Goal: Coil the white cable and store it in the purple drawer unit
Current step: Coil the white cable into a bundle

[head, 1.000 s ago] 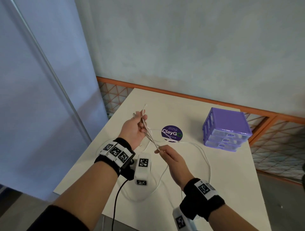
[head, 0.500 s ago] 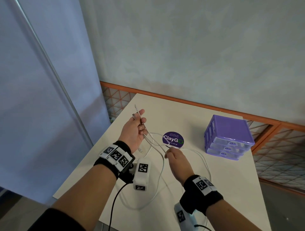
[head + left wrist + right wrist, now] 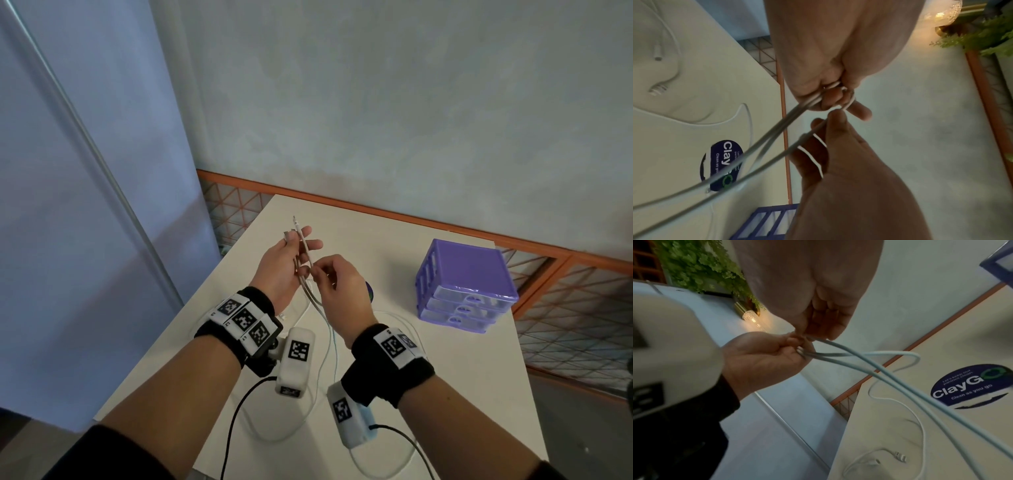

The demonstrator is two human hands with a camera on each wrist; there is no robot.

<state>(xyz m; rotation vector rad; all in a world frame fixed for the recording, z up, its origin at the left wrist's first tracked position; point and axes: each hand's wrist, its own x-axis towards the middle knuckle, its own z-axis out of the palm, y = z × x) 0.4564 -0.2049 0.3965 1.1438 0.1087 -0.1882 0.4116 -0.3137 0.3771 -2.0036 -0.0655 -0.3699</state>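
The white cable [image 3: 317, 301] runs up from loose loops on the table into my left hand [image 3: 297, 255], which grips several strands; two plug tips stick out above its fingers. My right hand [image 3: 320, 274] pinches one strand right beside the left fingers. In the left wrist view the left hand [image 3: 830, 94] grips the bundled cable [image 3: 777, 129] while the right hand [image 3: 835, 123] pinches a strand just below. The right wrist view shows the right hand [image 3: 818, 331] against the left hand [image 3: 772, 353]. The purple drawer unit [image 3: 469, 274] stands at the right with its drawers pushed in.
A white table [image 3: 445, 394] carries slack cable loops [image 3: 284, 435] near the front edge. A dark round ClayGo sticker [image 3: 970, 384] lies mid-table, with cable connectors [image 3: 900, 454] lying to its left. An orange-framed mesh fence [image 3: 565, 291] borders the table's back and right.
My right hand has risen from near the sticker to the left hand, bringing a cable strand with it. The left hand stays raised with the strands in it.
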